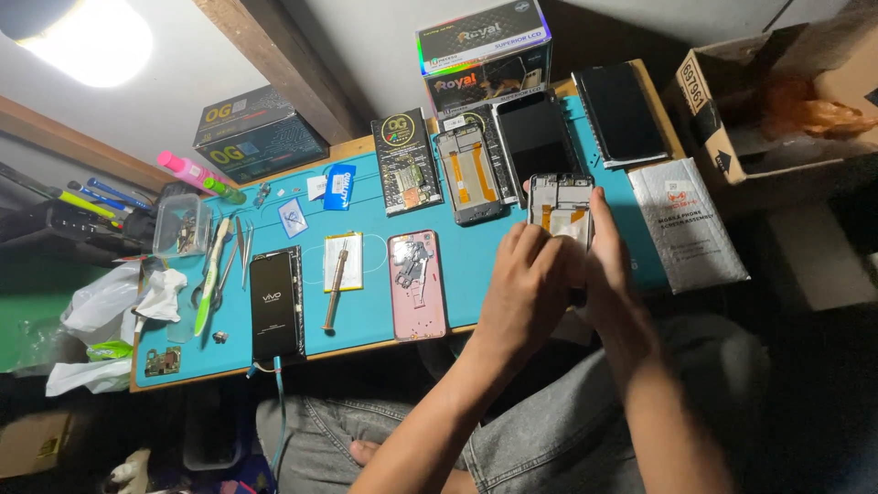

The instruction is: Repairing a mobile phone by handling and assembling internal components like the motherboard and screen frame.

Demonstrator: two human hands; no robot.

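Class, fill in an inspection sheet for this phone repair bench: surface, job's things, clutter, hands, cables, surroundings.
Surface: blue work mat on a low table.
Job's things: opened phone frame held in both hands.
Clutter: pink phone back, black phone, screwdriver, tweezers, grey pouch.
Hands: left hand and right hand both grip the frame.
Cables: blue cable hangs from the black phone.
Surroundings: stacked boxes, cardboard carton, plastic bags.
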